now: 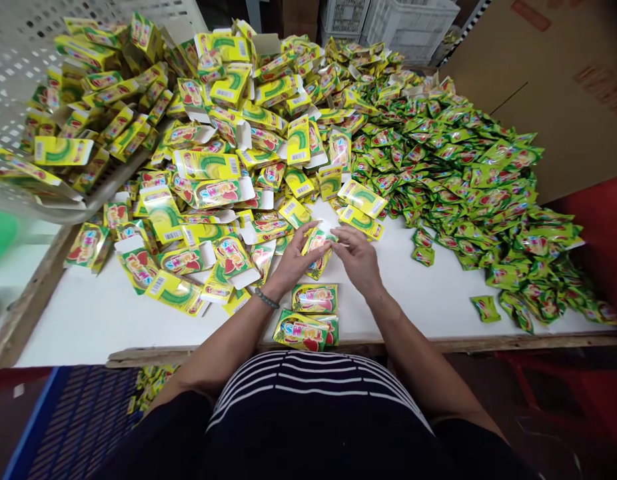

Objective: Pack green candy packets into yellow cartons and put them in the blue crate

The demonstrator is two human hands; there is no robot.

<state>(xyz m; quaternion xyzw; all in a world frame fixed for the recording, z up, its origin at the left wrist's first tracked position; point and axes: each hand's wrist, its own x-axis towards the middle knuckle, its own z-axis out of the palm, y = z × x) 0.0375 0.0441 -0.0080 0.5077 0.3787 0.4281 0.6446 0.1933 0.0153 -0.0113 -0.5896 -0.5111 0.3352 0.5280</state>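
Both of my hands meet over one small yellow-green candy box (316,265) in the middle of the table. My left hand (294,259), with a dark bead bracelet at the wrist, grips the box from its left side. At the box's upper end, the fingers of my right hand (357,259) are pinched together by its white flap. Whether a sachet is between those fingers is hidden. Just below lie several printed candy boxes (314,298), close to the table's front edge. Open-ended yellow boxes (208,193) are heaped to the left, and green candy sachets (438,167) to the right.
A white plastic basket (18,87) full of boxes tips onto the table at the left. A large cardboard carton (548,87) stands at the right. Below the wooden table edge is a blue crate (73,413). Grey crates (408,30) stand behind.
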